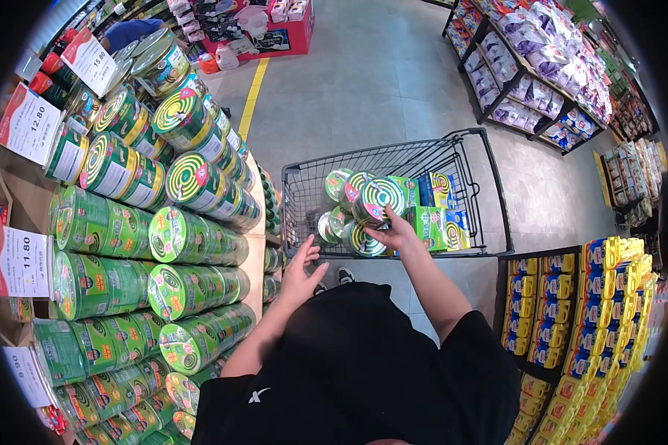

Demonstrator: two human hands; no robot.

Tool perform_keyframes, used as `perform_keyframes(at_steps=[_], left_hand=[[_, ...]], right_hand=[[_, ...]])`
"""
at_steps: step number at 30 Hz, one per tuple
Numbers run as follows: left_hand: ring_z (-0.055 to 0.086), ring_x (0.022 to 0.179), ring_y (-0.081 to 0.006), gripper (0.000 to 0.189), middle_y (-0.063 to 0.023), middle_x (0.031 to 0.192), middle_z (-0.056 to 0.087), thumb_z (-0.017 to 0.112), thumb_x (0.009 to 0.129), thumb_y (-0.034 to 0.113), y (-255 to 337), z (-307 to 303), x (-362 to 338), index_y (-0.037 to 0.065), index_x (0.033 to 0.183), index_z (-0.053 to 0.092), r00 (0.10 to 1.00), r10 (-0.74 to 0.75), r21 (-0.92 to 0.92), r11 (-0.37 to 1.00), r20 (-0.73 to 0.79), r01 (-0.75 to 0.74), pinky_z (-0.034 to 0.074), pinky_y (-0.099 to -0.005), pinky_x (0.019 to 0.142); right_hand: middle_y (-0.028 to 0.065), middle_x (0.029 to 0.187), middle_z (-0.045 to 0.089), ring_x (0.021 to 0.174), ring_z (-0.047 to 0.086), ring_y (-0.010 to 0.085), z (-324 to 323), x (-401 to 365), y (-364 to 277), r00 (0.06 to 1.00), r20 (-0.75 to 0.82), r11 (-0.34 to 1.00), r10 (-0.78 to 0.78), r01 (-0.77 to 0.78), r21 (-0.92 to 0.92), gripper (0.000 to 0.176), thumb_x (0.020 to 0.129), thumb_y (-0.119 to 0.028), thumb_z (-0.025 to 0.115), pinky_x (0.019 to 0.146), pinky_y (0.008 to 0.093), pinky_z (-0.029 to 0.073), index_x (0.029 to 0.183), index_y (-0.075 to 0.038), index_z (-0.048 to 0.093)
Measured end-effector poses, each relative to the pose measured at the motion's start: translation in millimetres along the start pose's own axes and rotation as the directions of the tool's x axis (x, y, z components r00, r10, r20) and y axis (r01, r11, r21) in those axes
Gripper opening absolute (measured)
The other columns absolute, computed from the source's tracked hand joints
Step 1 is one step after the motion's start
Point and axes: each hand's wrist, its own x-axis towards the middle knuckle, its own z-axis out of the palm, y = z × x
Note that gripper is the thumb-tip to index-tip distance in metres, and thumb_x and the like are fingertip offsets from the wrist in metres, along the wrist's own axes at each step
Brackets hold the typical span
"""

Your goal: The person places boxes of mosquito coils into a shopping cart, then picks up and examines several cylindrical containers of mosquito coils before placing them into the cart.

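Observation:
My right hand (399,234) is closed on the edge of a round mosquito coil tin (377,199), whose lid carries a green, white and dark spiral. The tin is over the black wire shopping cart (378,153), above other round tins (337,183) lying in it. Nothing is in my left hand (301,268), which is open with fingers apart between the display shelf and the cart's near side. Beside the tins in the cart are green boxes (429,225) and blue-and-yellow boxes (439,189). My right fingers partly cover the held tin's near edge.
On the left, a display shelf bears stacked green spiral-lidded tins (169,236) and darker tins (193,180), with price signs (28,123). At right stand yellow packs (600,297) and a rack of purple-and-white bags (557,48). A red display stand (298,30) is ahead.

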Motion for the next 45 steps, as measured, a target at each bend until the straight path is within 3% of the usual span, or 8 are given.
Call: perform_keyframes(at_steps=[11,14,15,18,20,21,24,45], left_hand=[[0.064,0.112,-0.0223,0.075,-0.0145,0.129,0.062,0.073,0.089,0.015,-13.1,-0.8,-5.6,0.008,0.153,0.034,0.995,-0.101,-0.120,0.988,-0.003,0.099,0.050,-0.0361,0.097],[0.064,0.112,-0.0218,0.073,-0.0140,0.129,0.062,0.073,0.090,0.014,-20.3,-2.1,-6.9,0.008,0.152,0.036,0.994,-0.104,-0.154,0.983,-0.017,0.100,0.050,-0.0353,0.096],[0.064,0.112,-0.0214,0.069,-0.0137,0.128,0.063,0.073,0.090,0.014,-19.3,-1.2,-7.7,0.007,0.150,0.040,0.994,-0.107,-0.171,0.980,-0.029,0.101,0.050,-0.0349,0.095],[0.064,0.109,-0.0208,0.046,-0.0127,0.123,0.064,0.072,0.090,0.013,-16.0,-1.3,-10.2,0.004,0.133,0.056,0.992,-0.125,-0.164,0.978,0.019,0.126,0.052,-0.0334,0.091],[0.065,0.106,-0.0209,0.029,-0.0121,0.118,0.065,0.072,0.090,0.012,-11.2,-2.1,-10.5,0.002,0.117,0.065,0.994,-0.095,-0.115,0.988,0.058,0.101,0.053,-0.0326,0.089],[0.065,0.104,-0.0211,0.022,-0.0119,0.116,0.065,0.072,0.090,0.011,-7.5,-3.1,-9.5,0.002,0.109,0.067,0.996,-0.060,-0.079,0.995,0.067,0.065,0.054,-0.0323,0.088],[0.066,0.101,-0.0222,0.012,-0.0116,0.112,0.065,0.071,0.089,0.010,-7.8,-4.4,-9.4,0.001,0.097,0.070,0.998,-0.016,-0.069,0.997,0.057,0.020,0.054,-0.0322,0.086],[0.063,0.109,-0.0216,0.023,-0.0115,0.122,0.062,0.074,0.086,0.011,-22.9,-49.7,-27.8,0.002,0.106,0.070,0.996,0.033,-0.126,0.992,0.086,-0.022,0.052,-0.0331,0.090]], right_hand=[[0.0227,0.121,0.057,0.102,0.064,0.0403,0.8,-14.0,0.2,0.998,-0.065,0.992,-0.005,-0.004,-0.129,0.063,0.096,-0.050,0.061,0.074,0.0490,0.064,0.137,-0.006,0.045],[0.0284,0.118,0.053,0.101,0.065,0.0419,3.9,-28.7,9.3,0.989,-0.124,0.976,0.076,-0.099,-0.192,0.074,0.092,-0.056,0.064,0.074,0.0441,0.063,0.138,-0.003,0.040],[0.0222,0.114,0.056,0.094,0.066,0.0336,27.9,-54.7,22.7,0.956,-0.293,0.972,0.023,-0.089,-0.217,0.067,0.095,-0.054,0.062,0.063,0.0352,0.058,0.133,-0.003,0.043],[0.0110,0.105,0.062,0.086,0.065,0.0199,36.5,-86.0,62.5,0.993,0.028,0.912,0.112,-0.092,-0.399,0.050,0.098,-0.047,0.060,0.060,0.0280,0.050,0.124,-0.005,0.052],[0.0008,0.092,0.064,0.079,0.061,0.0096,60.0,-114.5,80.9,0.952,0.242,0.728,0.187,0.032,-0.684,0.035,0.100,-0.040,0.059,0.060,0.0232,0.044,0.113,-0.008,0.060],[-0.0033,0.085,0.063,0.077,0.059,0.0058,77.0,-129.9,88.1,0.939,0.279,0.626,0.202,0.096,-0.774,0.026,0.100,-0.034,0.061,0.061,0.0210,0.043,0.104,-0.009,0.064],[-0.0033,0.086,0.063,0.075,0.059,0.0054,82.5,-127.1,106.7,0.908,0.374,0.485,0.190,0.244,-0.840,0.024,0.098,-0.032,0.064,0.061,0.0204,0.042,0.105,-0.009,0.063],[-0.0060,0.073,0.056,0.066,0.050,0.0037,101.8,-123.8,143.8,0.850,0.485,0.483,0.203,0.344,-0.805,0.025,0.089,-0.022,0.078,0.058,0.0214,0.038,0.081,-0.011,0.057]])
